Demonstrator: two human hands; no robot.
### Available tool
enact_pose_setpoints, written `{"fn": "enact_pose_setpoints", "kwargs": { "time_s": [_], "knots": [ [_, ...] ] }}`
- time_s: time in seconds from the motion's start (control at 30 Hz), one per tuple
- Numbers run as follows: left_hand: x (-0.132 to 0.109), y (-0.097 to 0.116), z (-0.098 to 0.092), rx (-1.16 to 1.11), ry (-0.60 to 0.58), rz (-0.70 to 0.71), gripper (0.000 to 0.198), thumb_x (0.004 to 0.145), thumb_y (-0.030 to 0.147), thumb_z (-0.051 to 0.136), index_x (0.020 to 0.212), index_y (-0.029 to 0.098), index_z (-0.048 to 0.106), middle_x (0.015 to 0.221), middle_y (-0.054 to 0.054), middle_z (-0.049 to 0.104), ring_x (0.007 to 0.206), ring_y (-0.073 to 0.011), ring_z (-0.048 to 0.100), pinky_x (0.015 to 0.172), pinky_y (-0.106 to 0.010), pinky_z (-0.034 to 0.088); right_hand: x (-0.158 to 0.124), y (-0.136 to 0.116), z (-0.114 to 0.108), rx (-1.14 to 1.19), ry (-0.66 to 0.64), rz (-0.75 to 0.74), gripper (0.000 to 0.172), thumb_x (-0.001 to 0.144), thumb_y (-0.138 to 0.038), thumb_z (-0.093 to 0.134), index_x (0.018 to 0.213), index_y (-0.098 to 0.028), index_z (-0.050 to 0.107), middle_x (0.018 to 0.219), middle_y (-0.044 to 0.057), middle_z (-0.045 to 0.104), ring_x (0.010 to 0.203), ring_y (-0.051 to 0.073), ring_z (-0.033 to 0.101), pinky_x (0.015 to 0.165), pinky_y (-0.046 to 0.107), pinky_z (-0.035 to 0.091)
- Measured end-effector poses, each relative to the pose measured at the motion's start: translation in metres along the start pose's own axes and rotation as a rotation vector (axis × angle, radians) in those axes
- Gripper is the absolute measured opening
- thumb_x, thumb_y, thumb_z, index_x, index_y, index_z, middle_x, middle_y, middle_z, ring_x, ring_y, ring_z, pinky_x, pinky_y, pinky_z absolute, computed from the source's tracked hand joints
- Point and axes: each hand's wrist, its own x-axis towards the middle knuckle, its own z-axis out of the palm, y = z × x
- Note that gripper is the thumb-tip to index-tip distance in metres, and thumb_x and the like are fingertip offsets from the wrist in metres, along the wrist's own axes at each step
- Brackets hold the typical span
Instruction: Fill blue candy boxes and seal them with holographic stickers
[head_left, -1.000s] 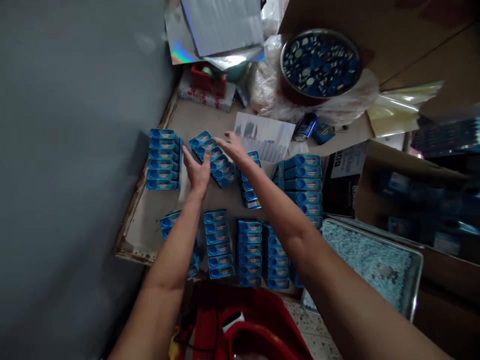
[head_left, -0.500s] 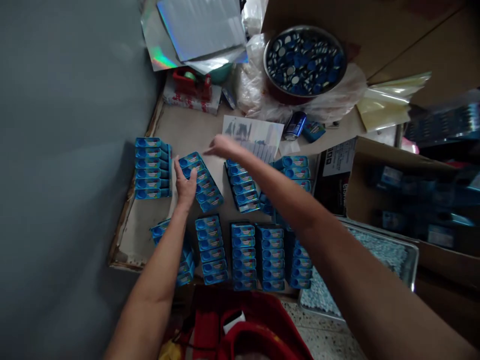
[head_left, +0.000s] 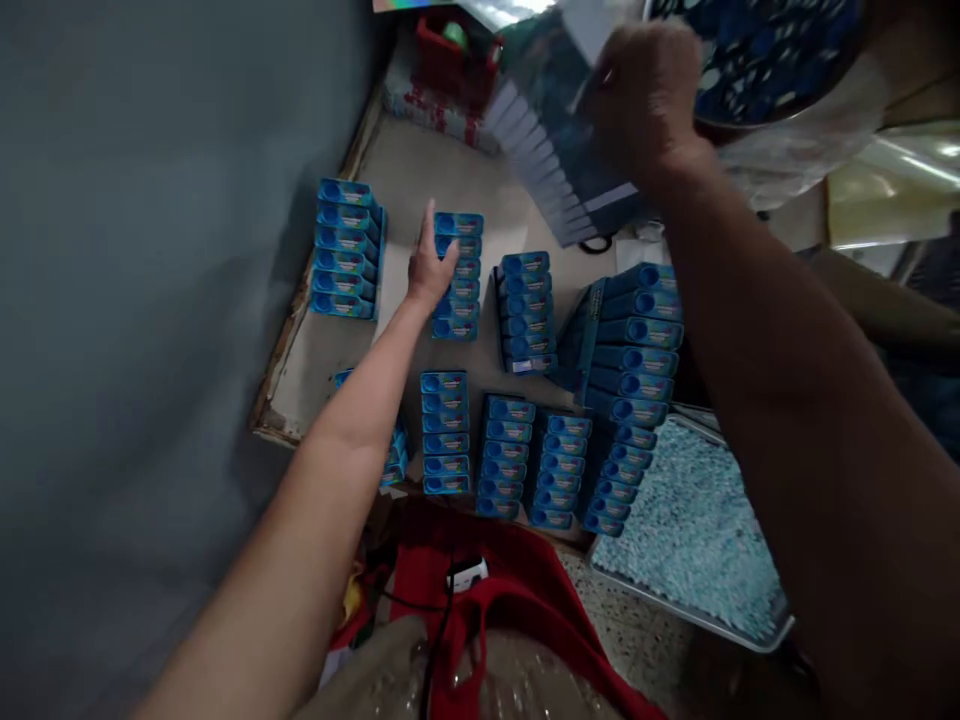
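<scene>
Fingers stretched out and thumb apart, my left hand (head_left: 430, 270) lies against the left side of a row of blue boxes (head_left: 459, 222). The thumb reaches over the row's edge. Higher up, my right hand (head_left: 645, 95) is closed on a printed sheet (head_left: 551, 150) with pale strips along one side, lifted above the table. Motion blurs this hand and the sheet. Around them stand other rows of small blue boxes, one at far left (head_left: 343, 250), one to the right (head_left: 527, 310) and several along the near edge (head_left: 445, 435).
A metal tray of pale blue pieces (head_left: 697, 530) sits at the lower right. At the back are a red tape dispenser (head_left: 450, 60) and a bowl of blue and silver discs (head_left: 765, 50). A grey wall (head_left: 150, 250) borders the left; taller blue packs (head_left: 637, 330) stand right.
My right hand has taken hold of the printed sheet and lifted it off the table. The row beside my left hand has turned from slanted to straight. The view has shifted.
</scene>
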Motion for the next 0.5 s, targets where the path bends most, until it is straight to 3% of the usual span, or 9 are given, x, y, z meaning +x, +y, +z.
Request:
{"fn": "enact_pose_setpoints", "kwargs": {
  "time_s": [0.07,0.1,0.17,0.23,0.33,0.4,0.47,0.5],
  "knots": [
    [0.002,0.005,0.002,-0.007,0.017,-0.006,0.090,0.084,0.069,0.074,0.156,0.022,0.047,0.168,-0.011,0.044,0.159,-0.0282,0.034,0.130,-0.045,0.027,-0.026,-0.044,-0.030,-0.217,0.220,0.045,0.014,0.083,-0.033,0.086,0.081,-0.025,0.075,0.088,0.001,0.073,0.104,0.026,0.068,0.102,0.044,0.050],
    [-0.002,0.008,0.001,0.006,0.048,-0.017,0.091,0.083,0.068,0.075,0.156,0.022,0.047,0.168,-0.013,0.043,0.159,-0.0306,0.035,0.130,-0.047,0.028,-0.046,-0.069,-0.043,-0.213,0.247,0.036,0.015,0.081,-0.030,0.088,0.079,-0.027,0.073,0.083,0.000,0.071,0.092,0.021,0.066,0.095,0.040,0.052],
    [-0.024,0.020,-0.007,0.035,0.127,-0.041,0.094,0.082,0.073,0.074,0.155,0.019,0.048,0.167,-0.018,0.043,0.158,-0.0339,0.035,0.130,-0.049,0.028,-0.093,-0.119,-0.062,0.028,0.188,0.032,0.018,0.085,-0.029,0.086,0.075,-0.027,0.070,0.076,-0.002,0.066,0.073,0.014,0.056,0.077,0.033,0.051],
    [-0.058,0.039,-0.022,0.005,0.184,-0.054,0.095,0.080,0.082,0.069,0.147,0.016,0.056,0.160,-0.021,0.051,0.155,-0.0348,0.040,0.129,-0.047,0.031,-0.142,-0.157,-0.070,0.351,0.134,0.102,0.018,0.086,-0.033,0.082,0.076,-0.027,0.069,0.073,-0.004,0.062,0.066,0.011,0.051,0.067,0.030,0.045],
    [-0.127,0.079,-0.052,-0.299,0.115,-0.137,0.093,0.085,0.094,0.044,0.134,0.018,0.066,0.144,-0.018,0.066,0.141,-0.0324,0.058,0.117,-0.045,0.046,-0.207,-0.186,-0.061,0.683,0.100,0.278,0.020,0.081,-0.040,0.084,0.083,-0.025,0.070,0.080,-0.002,0.068,0.071,0.013,0.056,0.067,0.029,0.047],
    [-0.175,0.110,-0.071,-0.556,-0.036,-0.213,0.101,0.087,0.097,0.025,0.136,0.019,0.066,0.132,-0.017,0.073,0.128,-0.0324,0.067,0.103,-0.045,0.056,-0.243,-0.192,-0.044,0.778,0.124,0.427,0.025,0.079,-0.042,0.084,0.085,-0.023,0.070,0.079,-0.001,0.069,0.071,0.013,0.059,0.064,0.027,0.047],
    [-0.216,0.138,-0.085,-0.690,-0.136,-0.257,0.101,0.086,0.097,0.027,0.141,0.021,0.063,0.121,-0.016,0.076,0.117,-0.0318,0.072,0.092,-0.044,0.060,-0.277,-0.196,-0.022,0.830,0.153,0.561,0.030,0.076,-0.046,0.084,0.088,-0.023,0.069,0.079,-0.001,0.070,0.070,0.014,0.061,0.061,0.026,0.048],
    [-0.232,0.149,-0.090,-0.693,-0.178,-0.273,0.097,0.085,0.096,0.038,0.142,0.021,0.063,0.116,-0.014,0.078,0.113,-0.0314,0.073,0.090,-0.042,0.061,-0.293,-0.198,-0.009,0.843,0.166,0.612,0.033,0.074,-0.048,0.085,0.089,-0.023,0.069,0.081,-0.001,0.071,0.071,0.015,0.062,0.062,0.026,0.049]
  ]
}}
